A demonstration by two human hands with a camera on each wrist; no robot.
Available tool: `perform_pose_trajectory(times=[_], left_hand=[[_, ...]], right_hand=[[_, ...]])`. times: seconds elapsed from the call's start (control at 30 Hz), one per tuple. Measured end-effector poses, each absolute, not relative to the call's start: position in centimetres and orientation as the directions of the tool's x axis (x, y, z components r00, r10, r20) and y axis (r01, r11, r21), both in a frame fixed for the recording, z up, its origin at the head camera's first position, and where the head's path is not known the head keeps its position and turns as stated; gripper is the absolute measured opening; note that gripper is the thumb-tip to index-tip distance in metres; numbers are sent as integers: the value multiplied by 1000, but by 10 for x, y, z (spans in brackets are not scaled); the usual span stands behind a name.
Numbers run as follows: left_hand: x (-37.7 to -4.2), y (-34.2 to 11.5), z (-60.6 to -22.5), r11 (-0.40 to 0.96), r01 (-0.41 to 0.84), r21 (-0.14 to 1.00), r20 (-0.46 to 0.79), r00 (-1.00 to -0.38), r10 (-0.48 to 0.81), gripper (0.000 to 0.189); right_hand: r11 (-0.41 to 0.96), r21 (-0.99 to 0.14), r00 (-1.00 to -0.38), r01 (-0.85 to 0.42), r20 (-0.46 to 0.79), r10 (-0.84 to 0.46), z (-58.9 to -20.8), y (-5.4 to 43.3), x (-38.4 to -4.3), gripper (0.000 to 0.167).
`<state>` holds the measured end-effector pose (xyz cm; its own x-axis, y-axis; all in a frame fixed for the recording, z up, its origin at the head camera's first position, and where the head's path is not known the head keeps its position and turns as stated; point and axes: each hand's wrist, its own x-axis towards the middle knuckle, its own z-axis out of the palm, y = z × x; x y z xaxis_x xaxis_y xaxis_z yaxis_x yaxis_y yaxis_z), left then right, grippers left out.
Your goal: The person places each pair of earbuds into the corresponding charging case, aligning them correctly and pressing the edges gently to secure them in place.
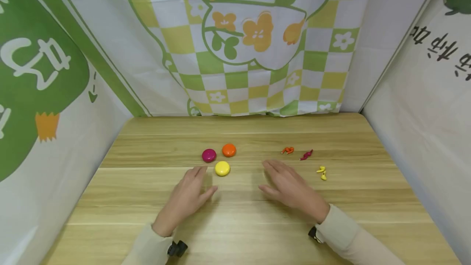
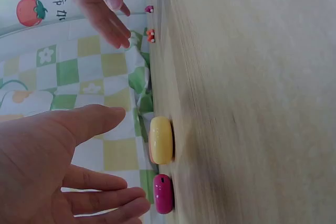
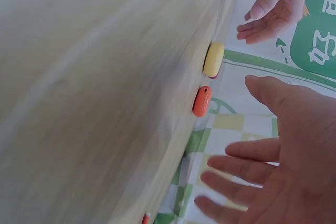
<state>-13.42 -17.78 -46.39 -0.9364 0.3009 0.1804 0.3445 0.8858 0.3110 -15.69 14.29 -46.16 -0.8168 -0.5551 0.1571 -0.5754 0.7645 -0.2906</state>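
Three round, glossy earbud cases sit close together left of centre on the table: a magenta case (image 1: 209,155), an orange case (image 1: 229,150) and a yellow case (image 1: 222,168). To the right lie three pairs of earbuds: orange earbuds (image 1: 288,150), magenta earbuds (image 1: 306,155) and yellow earbuds (image 1: 322,173). My left hand (image 1: 187,193), fingers extended and holding nothing, is just left of and nearer than the yellow case. Between the cases and the earbuds, my right hand (image 1: 288,187) has its fingers loosely straight, with nothing in it. Both wrist views show the hands apart from the cases.
The wooden table (image 1: 235,232) ends at a back edge against a checked, flower-printed cloth (image 1: 235,79). White printed cloth walls stand at the left and right. Each wrist carries a small black device, such as the left one (image 1: 177,248).
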Motion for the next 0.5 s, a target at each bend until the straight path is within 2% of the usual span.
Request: perform_pose_trajectory(times=[0.23,0.5], left_hand=[[-152,-175,-468,848,317,424,132,-948,288,59],[-169,-169,-475,818,198,540,55,-978,200,54]], right_hand=[[699,-444,-809,-561,112,-578,-457,120,-175,58],[644,-568,-812,-512,74,-579,-463,91,-198,47]])
